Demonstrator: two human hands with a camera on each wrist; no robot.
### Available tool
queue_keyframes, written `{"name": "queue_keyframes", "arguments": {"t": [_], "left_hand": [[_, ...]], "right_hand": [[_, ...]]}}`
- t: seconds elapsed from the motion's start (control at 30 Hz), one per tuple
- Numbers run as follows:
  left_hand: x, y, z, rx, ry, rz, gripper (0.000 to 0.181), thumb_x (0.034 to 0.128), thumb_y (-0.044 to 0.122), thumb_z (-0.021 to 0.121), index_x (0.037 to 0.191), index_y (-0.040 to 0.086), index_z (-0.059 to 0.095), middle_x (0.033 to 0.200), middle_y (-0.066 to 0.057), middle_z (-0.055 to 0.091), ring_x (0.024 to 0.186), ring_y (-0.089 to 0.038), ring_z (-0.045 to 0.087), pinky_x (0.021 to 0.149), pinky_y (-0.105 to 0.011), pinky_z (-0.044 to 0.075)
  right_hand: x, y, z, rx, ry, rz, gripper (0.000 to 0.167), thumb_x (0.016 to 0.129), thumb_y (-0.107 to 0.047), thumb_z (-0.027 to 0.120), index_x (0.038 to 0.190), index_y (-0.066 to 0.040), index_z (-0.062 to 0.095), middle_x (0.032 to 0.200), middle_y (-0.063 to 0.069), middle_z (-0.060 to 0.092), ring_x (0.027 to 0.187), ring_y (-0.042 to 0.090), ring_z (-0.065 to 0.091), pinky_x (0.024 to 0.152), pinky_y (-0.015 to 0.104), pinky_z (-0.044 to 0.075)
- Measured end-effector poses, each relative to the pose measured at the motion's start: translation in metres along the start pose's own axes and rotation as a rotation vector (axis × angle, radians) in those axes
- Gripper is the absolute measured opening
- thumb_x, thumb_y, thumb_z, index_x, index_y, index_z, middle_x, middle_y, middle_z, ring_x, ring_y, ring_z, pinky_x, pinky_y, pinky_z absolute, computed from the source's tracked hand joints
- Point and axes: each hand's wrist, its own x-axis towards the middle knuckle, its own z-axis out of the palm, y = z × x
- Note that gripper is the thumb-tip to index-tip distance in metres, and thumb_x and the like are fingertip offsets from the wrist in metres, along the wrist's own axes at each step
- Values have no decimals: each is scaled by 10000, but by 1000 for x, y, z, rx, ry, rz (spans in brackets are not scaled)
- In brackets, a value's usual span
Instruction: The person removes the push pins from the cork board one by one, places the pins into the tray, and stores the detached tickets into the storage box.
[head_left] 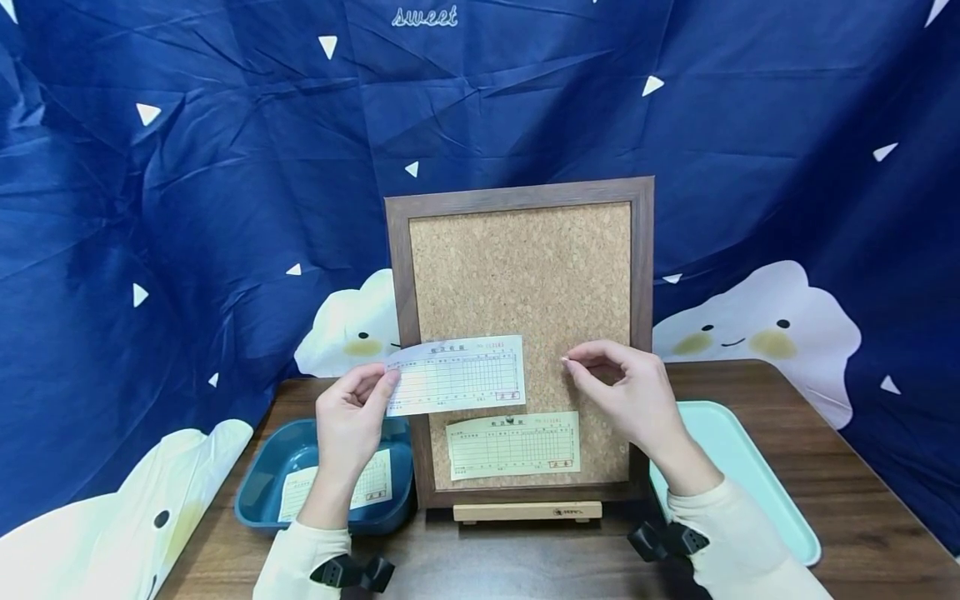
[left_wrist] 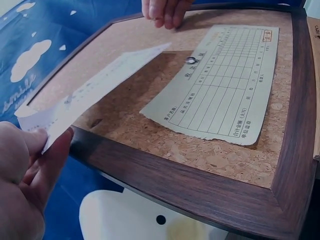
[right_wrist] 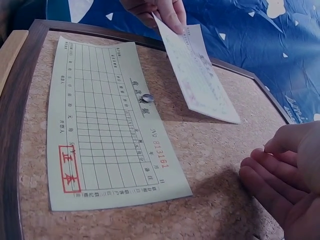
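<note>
A white printed slip (head_left: 457, 375) is pinched at its left end by my left hand (head_left: 348, 421); in the left wrist view the slip (left_wrist: 95, 85) stands off the cork surface (left_wrist: 220, 162). My right hand (head_left: 630, 392) pinches a tiny pale thing (head_left: 565, 359) between thumb and forefinger, to the right of the slip; it is too small to identify. Below, a pale green slip (head_left: 513, 450) lies against the framed cork board (head_left: 525, 275), held near its upper edge by a metallic tack (right_wrist: 147, 98).
At the left stands a blue tray (head_left: 258, 492) with another printed slip (head_left: 375, 479) inside, partly behind my left forearm. A mint tray (head_left: 750, 475) lies at the right, partly covered by my right arm. The board rests on a wooden stand (head_left: 527, 512).
</note>
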Motion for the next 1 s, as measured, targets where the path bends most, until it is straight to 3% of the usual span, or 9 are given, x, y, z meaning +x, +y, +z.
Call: {"name": "queue_keyframes", "arguments": {"t": [0.23, 0.6, 1.0], "left_hand": [[-1, 2, -4, -11, 17, -5, 138, 979, 9, 773, 1077, -87, 780, 1004, -288, 793, 802, 55, 739, 694, -124, 584], [-1, 2, -11, 14, 53, 15, 133, 971, 19, 787, 1060, -80, 789, 959, -168, 821, 798, 58, 736, 698, -119, 581], [-2, 2, -17, 43, 34, 8, 165, 983, 14, 771, 1112, -89, 782, 1039, -306, 787, 833, 89, 731, 763, -107, 587]], "right_hand": [[-1, 1, -6, -4, 4, 13, 125, 916, 24, 825, 983, -82, 823, 931, 66, 830, 848, -90, 687, 773, 64, 540], [-4, 6, -17, -20, -1, 30, 128, 927, 32, 804, 1006, -68, 815, 940, 93, 832, 832, -140, 673, 731, 73, 526], [-7, 10, -24, -39, 33, 43, 125, 912, 44, 810, 992, -52, 815, 915, 115, 824, 800, -152, 665, 771, 55, 526]]}}
